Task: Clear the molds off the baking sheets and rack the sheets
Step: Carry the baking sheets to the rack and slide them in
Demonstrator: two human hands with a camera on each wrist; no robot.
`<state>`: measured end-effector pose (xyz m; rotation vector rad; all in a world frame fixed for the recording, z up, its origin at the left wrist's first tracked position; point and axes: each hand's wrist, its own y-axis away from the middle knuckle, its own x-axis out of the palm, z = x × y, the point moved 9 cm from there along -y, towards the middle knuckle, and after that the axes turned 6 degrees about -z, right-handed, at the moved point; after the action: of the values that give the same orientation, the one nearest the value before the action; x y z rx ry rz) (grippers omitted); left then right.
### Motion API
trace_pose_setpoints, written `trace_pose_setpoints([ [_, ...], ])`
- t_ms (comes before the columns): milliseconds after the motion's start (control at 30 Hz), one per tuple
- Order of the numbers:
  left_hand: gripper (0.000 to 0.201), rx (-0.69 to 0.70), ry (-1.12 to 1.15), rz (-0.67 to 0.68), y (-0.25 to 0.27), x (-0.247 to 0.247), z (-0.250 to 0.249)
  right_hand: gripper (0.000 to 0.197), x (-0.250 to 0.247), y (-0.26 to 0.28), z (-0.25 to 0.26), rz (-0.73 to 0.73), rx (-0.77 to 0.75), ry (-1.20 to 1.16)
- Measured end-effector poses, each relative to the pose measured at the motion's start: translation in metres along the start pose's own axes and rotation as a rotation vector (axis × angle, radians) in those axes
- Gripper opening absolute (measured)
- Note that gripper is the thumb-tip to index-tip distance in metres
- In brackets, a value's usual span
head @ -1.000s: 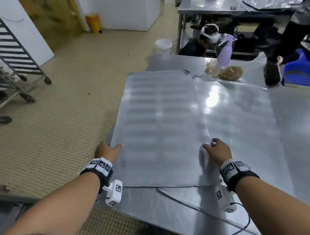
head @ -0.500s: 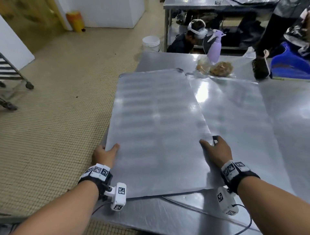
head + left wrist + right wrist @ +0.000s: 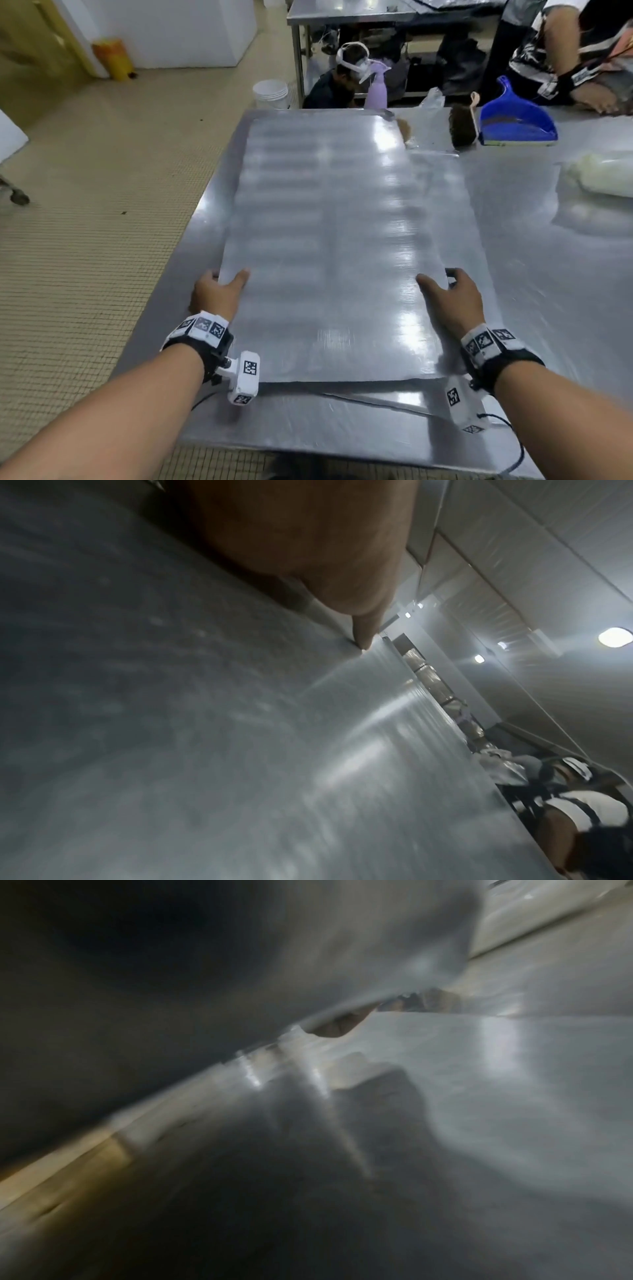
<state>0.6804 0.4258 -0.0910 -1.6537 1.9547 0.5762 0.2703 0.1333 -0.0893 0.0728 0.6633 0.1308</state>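
Note:
A large bare metal baking sheet (image 3: 335,240) lies lengthwise on the steel table (image 3: 565,260), partly over a second sheet (image 3: 472,192) beneath it. My left hand (image 3: 219,291) grips the top sheet's left edge, thumb on top and fingers under. My right hand (image 3: 448,294) grips its right edge the same way. In the left wrist view a thumb (image 3: 363,631) presses on the sheet's surface (image 3: 240,750). The right wrist view is blurred, showing the sheet's underside (image 3: 171,988) above the sheet below. No molds are in view.
At the table's far end stand a purple spray bottle (image 3: 376,89), a brush (image 3: 462,126) and a blue dustpan (image 3: 517,120). A white plastic bag (image 3: 603,174) lies at the right. Other people work beyond. A rack's wheel (image 3: 19,198) shows on the tiled floor at left.
The top sheet has swung from its skewed position over the table's left edge to lie lengthwise on the table. Both hands kept their hold on its side edges.

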Motion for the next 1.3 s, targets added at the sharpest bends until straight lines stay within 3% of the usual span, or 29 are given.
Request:
trace_pose_setpoints([
  [100,0.05,0.044,0.017,0.048,0.019,0.03,-0.02,0.07,-0.031,0.0,-0.03,-0.038,0.06,-0.004],
  [267,0.046,0.076,0.041,0.132,0.042,0.067,-0.035,0.07,-0.062,0.003,-0.066,-0.109,0.117,-0.018],
  [700,0.04,0.06,-0.031,0.258,0.044,0.1,-0.034,0.066,-0.061,-0.002,-0.091,-0.112,0.182,0.059],
  [800,0.045,0.051,-0.045,0.3,0.038,0.107,-0.035,0.076,-0.057,-0.007,-0.096,-0.096,0.187,0.15],
  [900,0.063,0.06,-0.074,0.328,0.032,0.112,-0.029,0.078,-0.052,-0.009,-0.097,-0.071,0.184,0.298],
  [967,0.071,0.063,-0.092,0.333,0.029,0.116,-0.023,0.075,-0.056,-0.008,-0.092,-0.109,0.166,0.402],
  [1100,0.049,0.009,-0.078,0.378,0.045,0.114,-0.03,0.07,-0.058,-0.013,-0.098,-0.126,0.178,0.372],
  [1200,0.04,0.026,-0.084,0.399,0.057,0.115,-0.033,0.05,-0.063,-0.018,-0.104,-0.123,0.199,0.255],
  [1300,0.059,0.031,-0.09,0.382,0.061,0.118,-0.025,0.043,-0.069,-0.016,-0.107,-0.101,0.205,0.222],
])
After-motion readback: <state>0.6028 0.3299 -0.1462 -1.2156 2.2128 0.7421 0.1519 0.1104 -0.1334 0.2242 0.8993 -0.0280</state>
